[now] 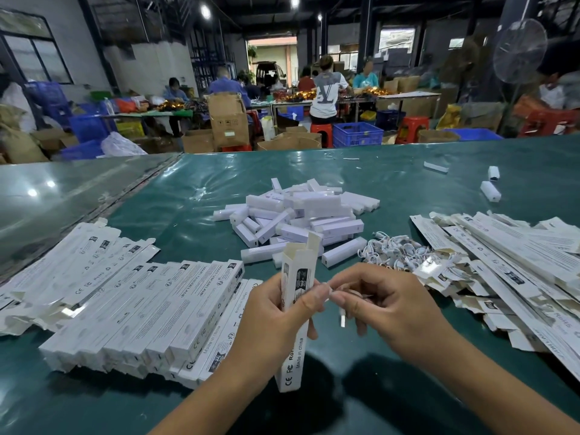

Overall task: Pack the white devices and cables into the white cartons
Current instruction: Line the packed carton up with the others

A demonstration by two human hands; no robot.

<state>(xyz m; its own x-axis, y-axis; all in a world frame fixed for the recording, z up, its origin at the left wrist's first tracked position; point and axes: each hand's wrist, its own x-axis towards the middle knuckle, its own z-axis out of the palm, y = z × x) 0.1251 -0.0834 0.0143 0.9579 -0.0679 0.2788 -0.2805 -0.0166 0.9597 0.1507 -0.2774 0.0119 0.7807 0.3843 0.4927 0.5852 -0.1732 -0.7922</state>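
Note:
My left hand [273,318] grips a long white carton [296,271] upright, its top flap open. Right beside it my right hand [392,306] pinches a small coiled white cable [342,320], whose plug hangs down between the fingers. Behind the hands lies a heap of white stick-shaped devices [301,215] on the green table [188,196]. A tangle of white cables [398,249] lies to the right of the heap.
Filled cartons [150,309] are lined up in rows on the left, with flat ones [72,255] behind them. Flat unfolded cartons [508,255] spread over the right. A few loose devices [490,191] lie far right. People work at tables beyond the table's far edge.

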